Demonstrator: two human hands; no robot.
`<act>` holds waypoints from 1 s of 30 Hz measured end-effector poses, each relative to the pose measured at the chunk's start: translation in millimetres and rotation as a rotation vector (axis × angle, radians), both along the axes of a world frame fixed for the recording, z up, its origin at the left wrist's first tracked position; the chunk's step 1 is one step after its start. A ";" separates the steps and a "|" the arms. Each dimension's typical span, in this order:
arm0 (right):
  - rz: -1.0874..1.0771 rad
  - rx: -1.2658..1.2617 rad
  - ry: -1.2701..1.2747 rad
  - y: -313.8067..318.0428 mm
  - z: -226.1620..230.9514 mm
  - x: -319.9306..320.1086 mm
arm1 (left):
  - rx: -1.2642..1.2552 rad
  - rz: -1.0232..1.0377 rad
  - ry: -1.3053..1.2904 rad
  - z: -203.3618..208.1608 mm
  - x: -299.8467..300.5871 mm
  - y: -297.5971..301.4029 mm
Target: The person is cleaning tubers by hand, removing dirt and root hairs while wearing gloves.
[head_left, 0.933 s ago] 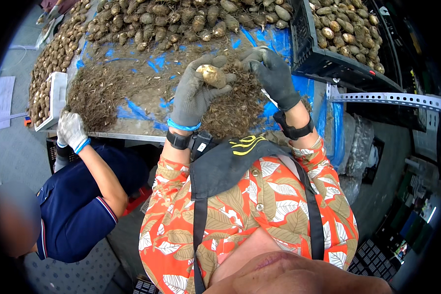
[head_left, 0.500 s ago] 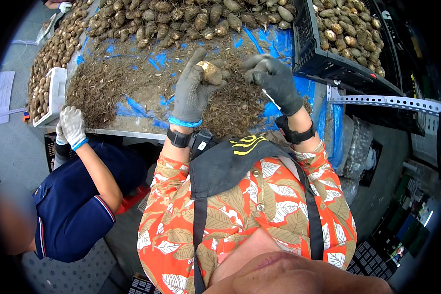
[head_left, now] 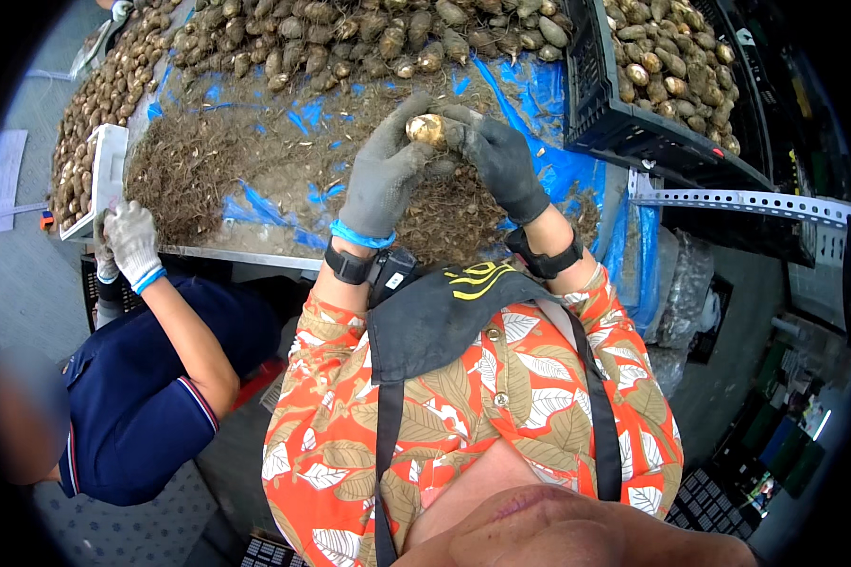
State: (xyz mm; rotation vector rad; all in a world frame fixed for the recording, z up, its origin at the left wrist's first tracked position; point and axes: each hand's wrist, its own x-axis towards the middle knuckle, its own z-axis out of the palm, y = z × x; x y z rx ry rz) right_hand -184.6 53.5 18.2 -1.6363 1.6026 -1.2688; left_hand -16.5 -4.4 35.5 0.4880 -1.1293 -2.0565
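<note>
"At a soil-strewn worktable (head_left: 272,260), a person in grey gloves holds a single tuber (head_left: 426,129) between both hands. Where exactly is it?"

"Over the table, in front of the person's chest, just beyond a loose mound of brown root fibre (head_left: 454,222)."

"Which way does it point?"

"Its pale, scraped-looking face is turned up and toward the person's left. The long axis appears to run roughly crosswise, left to right, but fingers cover the right end, so its exact slant cannot be told."

"And the grip?"

"The left hand (head_left: 378,184) is part-closed, fingers beyond the tuber and thumb on the near side, cradling it. The right hand (head_left: 503,168), in a darker glove, is bent inward, its fingers gathered at the tuber's right end. Whether it also grips a tool cannot be told."

"What surrounds them?"

"A broad heap of rooty brown tubers (head_left: 369,38) lies across the far side of the table. Blue sheeting (head_left: 539,142) shows through the dirt to the right of the hands, beside a black crate (head_left: 667,146) filled with more tubers."

"Anyone else pictured?"

"At left, a co-worker in a navy shirt (head_left: 151,406) has a white-gloved hand (head_left: 132,238) near the table edge, just below a white container (head_left: 109,175) with tubers beside it."
</note>
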 end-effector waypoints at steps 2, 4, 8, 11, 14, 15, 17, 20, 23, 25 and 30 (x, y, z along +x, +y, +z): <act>-0.046 -0.078 0.168 0.0 -2.1 -4.6 | 0.007 0.015 -0.009 -1.4 -1.8 0.8; -0.099 -0.111 0.167 -0.3 4.1 -4.0 | 0.018 0.023 -0.012 -1.3 -2.5 1.1; -0.050 -0.235 0.096 -3.1 24.8 5.0 | 0.009 0.011 -0.055 -10.0 2.4 -4.4; -0.051 -0.224 -0.145 -10.8 9.1 -8.9 | 0.013 0.033 -0.083 -11.2 0.8 -5.0; -0.072 -0.244 -0.284 -12.4 -1.9 -34.7 | 0.005 0.041 -0.123 -11.6 2.6 -7.3; -0.037 -0.256 -0.206 -10.8 -1.3 -43.0 | -0.003 0.039 -0.139 -11.5 3.3 -9.0; 0.036 -0.249 0.002 -6.6 13.6 -37.7 | 0.045 0.014 -0.040 -12.4 3.3 -9.8; 0.029 -0.326 0.184 -9.1 37.6 8.2 | 0.023 -0.030 0.049 -27.2 -2.1 -17.7; -0.092 -0.067 -0.143 -8.8 34.3 9.7 | 0.065 -0.024 -0.010 -20.4 2.0 -16.4; -0.242 0.070 -0.343 -12.0 3.9 -1.4 | 0.070 0.002 -0.064 -8.6 4.6 -13.4; -0.144 0.064 -0.362 -9.8 -11.5 -33.8 | -0.024 0.048 -0.099 -6.8 7.2 -19.1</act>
